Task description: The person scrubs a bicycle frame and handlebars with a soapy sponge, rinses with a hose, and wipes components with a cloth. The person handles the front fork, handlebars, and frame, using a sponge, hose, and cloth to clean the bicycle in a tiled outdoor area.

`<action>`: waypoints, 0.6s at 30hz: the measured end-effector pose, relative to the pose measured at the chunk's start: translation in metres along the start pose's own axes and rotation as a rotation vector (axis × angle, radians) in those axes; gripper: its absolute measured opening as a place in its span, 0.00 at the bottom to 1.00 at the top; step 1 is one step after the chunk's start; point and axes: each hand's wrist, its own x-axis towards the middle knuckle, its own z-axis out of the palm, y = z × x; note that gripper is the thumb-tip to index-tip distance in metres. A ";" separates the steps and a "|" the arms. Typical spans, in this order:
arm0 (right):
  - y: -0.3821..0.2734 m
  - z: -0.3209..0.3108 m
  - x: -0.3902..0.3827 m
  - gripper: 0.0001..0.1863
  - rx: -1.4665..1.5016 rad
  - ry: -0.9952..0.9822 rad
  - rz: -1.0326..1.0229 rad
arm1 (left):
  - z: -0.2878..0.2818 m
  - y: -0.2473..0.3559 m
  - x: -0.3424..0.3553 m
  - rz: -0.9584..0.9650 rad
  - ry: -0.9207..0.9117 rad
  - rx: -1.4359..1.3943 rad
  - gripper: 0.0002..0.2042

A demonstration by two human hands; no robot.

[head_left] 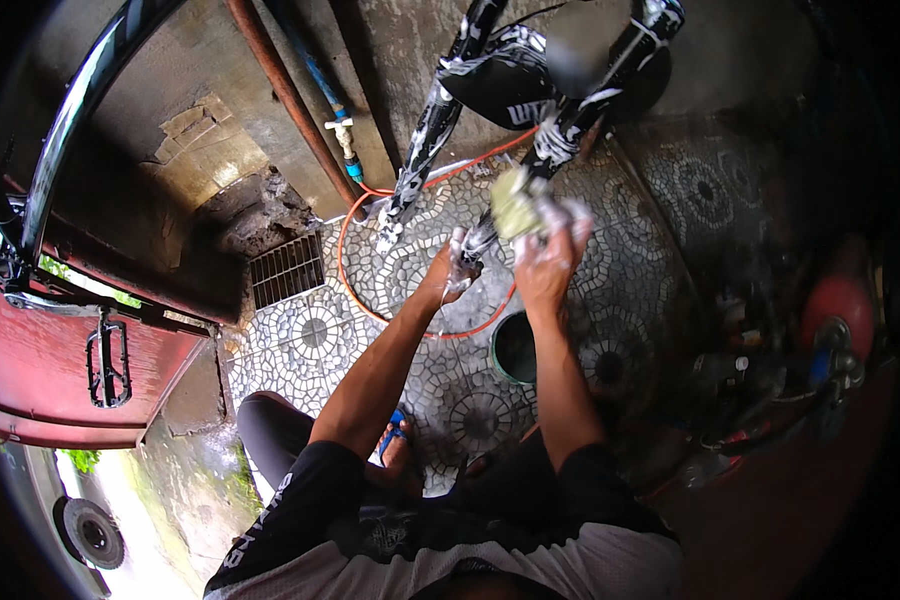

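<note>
A black, two-legged bicycle fork (pixel 433 130) streaked with white foam stands ahead of me, a dark mudguard (pixel 500 92) between its legs. My left hand (pixel 450 274) is closed around the lower end of the right-hand leg. Foam coats its fingers. My right hand (pixel 552 250), also foamy, grips a pale yellow-green sponge (pixel 513 203) against the same leg, a little above my left hand. Sponge and fingertips are slightly blurred. The left-hand leg reaches down to the patterned floor area, touched by neither hand.
An orange hose (pixel 342 262) loops over the pebble-mosaic floor (pixel 312 330) from a tap (pixel 345 135). A drain grate (pixel 287 271) lies left. Below my hands stands a dark green-rimmed bucket (pixel 515 347). A bike pedal (pixel 108 364) hangs at left; bottles (pixel 722 367) stand in shadow at right.
</note>
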 end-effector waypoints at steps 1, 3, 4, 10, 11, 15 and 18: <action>0.008 0.006 -0.005 0.23 0.003 0.049 -0.044 | -0.001 -0.001 -0.005 0.140 0.052 0.084 0.23; 0.020 0.020 -0.024 0.21 -0.005 0.064 -0.007 | 0.000 0.004 -0.012 0.268 0.131 0.480 0.24; 0.021 0.030 -0.041 0.23 0.057 -0.043 0.181 | -0.001 0.008 -0.016 0.182 0.152 0.466 0.24; 0.037 0.040 -0.031 0.17 0.803 -0.136 0.683 | -0.017 0.025 -0.040 -0.183 0.143 0.189 0.23; 0.036 0.034 -0.014 0.15 0.850 -0.119 0.596 | -0.024 0.023 -0.043 -0.203 0.109 -0.055 0.22; -0.014 0.021 0.003 0.13 0.631 0.030 0.303 | -0.064 0.013 -0.044 -0.112 -0.099 -0.190 0.28; -0.054 0.027 -0.018 0.19 0.962 -0.149 0.547 | -0.078 0.028 -0.046 -0.150 -0.134 0.165 0.30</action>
